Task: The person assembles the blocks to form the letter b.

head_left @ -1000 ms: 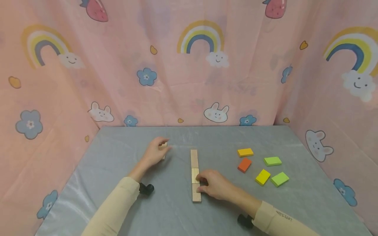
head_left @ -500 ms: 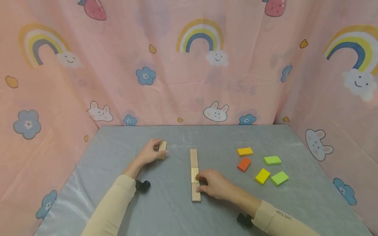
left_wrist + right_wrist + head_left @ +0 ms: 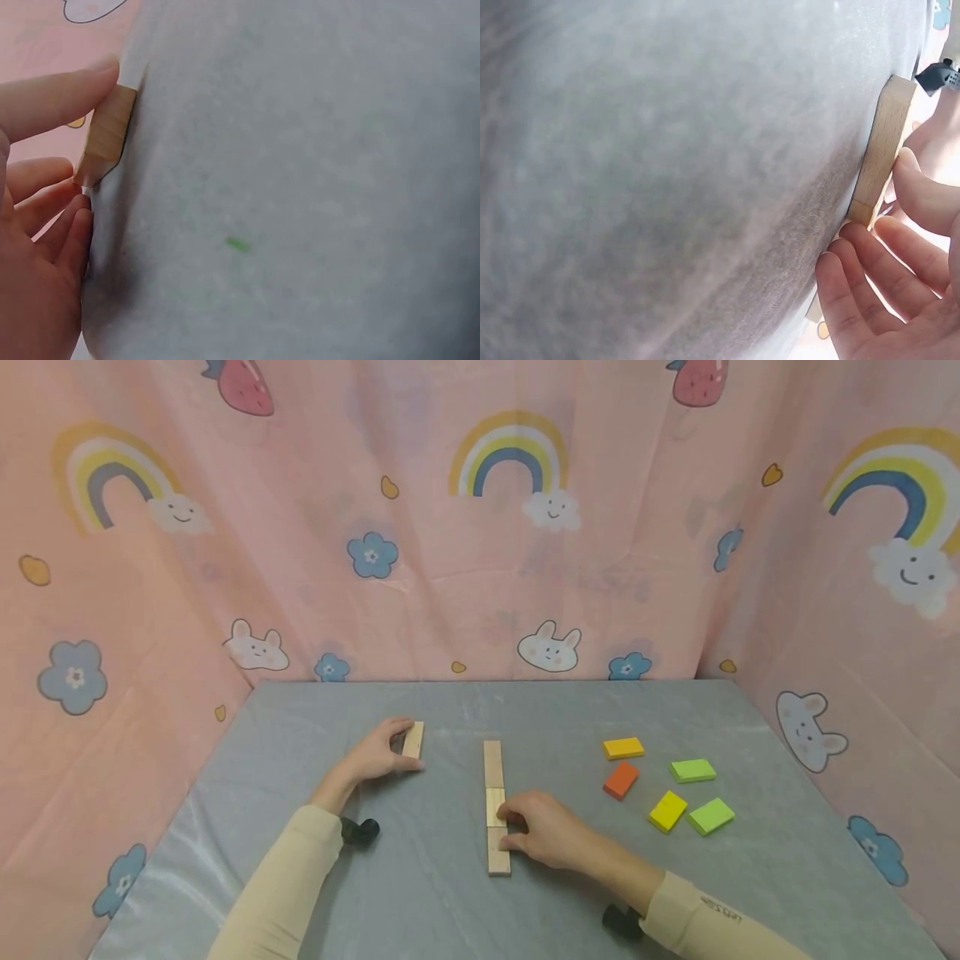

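Note:
My left hand (image 3: 372, 755) is at a plain wooden block (image 3: 413, 740) on the left of the table. Its thumb is at the near end and its fingertips are at the far end, pinching the block lengthwise, as the left wrist view also shows. Three more plain blocks lie end to end in a straight row: a far block (image 3: 492, 763), a middle block (image 3: 494, 806) and a near block (image 3: 497, 862). My right hand (image 3: 553, 831) rests along the row's right side with relaxed fingers. The index finger touches the middle block and the thumb touches the near one.
To the right lie several coloured blocks: an orange-yellow block (image 3: 623, 748), a red-orange block (image 3: 621, 780), a yellow block (image 3: 667, 811) and two green blocks, the far green block (image 3: 692, 771) among them. Pink printed curtains (image 3: 450, 593) surround the grey table (image 3: 442, 910).
The left hand has drawn back slightly leftward, and its thumb has come down from above the wooden block to the near end. The right hand and the row have stayed put.

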A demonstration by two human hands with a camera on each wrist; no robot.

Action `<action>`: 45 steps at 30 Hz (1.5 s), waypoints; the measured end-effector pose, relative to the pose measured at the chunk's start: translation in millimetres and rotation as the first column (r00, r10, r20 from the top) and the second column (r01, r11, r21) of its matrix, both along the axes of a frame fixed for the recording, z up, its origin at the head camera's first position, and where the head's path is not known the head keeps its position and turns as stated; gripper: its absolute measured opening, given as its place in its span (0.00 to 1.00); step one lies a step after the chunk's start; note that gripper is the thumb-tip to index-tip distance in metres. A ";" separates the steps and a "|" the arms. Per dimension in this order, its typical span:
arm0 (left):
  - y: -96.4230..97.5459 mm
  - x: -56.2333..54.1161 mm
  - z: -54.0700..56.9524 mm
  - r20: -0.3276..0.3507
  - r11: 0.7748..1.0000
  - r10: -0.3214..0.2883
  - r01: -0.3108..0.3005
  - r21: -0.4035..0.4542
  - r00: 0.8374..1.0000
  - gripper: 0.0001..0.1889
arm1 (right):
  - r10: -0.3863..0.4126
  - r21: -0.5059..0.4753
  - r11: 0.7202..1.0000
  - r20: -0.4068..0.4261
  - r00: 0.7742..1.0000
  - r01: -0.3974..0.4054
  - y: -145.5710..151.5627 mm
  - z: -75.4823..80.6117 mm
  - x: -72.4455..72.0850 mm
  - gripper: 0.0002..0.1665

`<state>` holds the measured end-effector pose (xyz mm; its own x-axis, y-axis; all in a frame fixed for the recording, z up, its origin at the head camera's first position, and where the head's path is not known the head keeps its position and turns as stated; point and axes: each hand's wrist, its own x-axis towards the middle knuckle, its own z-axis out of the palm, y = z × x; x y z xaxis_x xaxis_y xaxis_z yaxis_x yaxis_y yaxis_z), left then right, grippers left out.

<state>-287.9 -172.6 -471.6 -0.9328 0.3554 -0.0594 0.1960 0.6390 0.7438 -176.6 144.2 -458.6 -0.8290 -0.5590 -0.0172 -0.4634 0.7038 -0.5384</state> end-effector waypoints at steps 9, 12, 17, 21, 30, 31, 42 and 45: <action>1.5 -0.7 -2.0 0.001 1.000 0.025 -0.025 0.002 1.000 0.49 | -0.006 -0.004 1.000 -0.004 1.000 0.006 0.1 -0.1 0.1 0.18; 2.0 0.4 -0.7 -0.001 0.999 0.035 -0.035 -0.007 0.999 0.49 | -0.010 0.000 1.000 0.013 1.000 0.010 -0.3 0.6 -0.1 0.18; 3.7 1.3 1.4 -0.004 0.998 0.050 -0.050 -0.031 0.999 0.50 | -0.018 0.006 1.000 0.022 1.000 0.018 -1.4 0.7 -0.1 0.18; 6.4 2.0 2.8 -0.025 0.996 0.051 -0.053 -0.072 0.998 0.49 | -0.017 0.000 1.000 0.014 1.000 0.017 -1.3 0.6 1.0 0.18; 12.8 4.3 4.2 -0.048 0.988 0.053 -0.060 -0.144 0.997 0.47 | -0.012 -0.003 1.000 0.013 1.000 0.012 -1.2 -1.0 1.6 0.18; 13.4 4.3 4.0 -0.050 0.987 0.057 -0.064 -0.146 0.997 0.47 | -0.012 0.001 1.000 0.013 1.000 0.012 -1.5 -1.0 1.2 0.18; 22.4 0.5 0.1 -0.106 0.986 0.043 -0.059 -0.157 0.993 0.45 | -0.018 0.010 1.000 0.036 0.999 0.018 -2.0 1.0 0.9 0.18; 28.3 0.3 3.5 -0.117 0.987 0.037 -0.055 -0.151 0.992 0.44 | -0.019 0.011 1.000 0.035 0.999 0.019 -1.5 1.3 0.5 0.18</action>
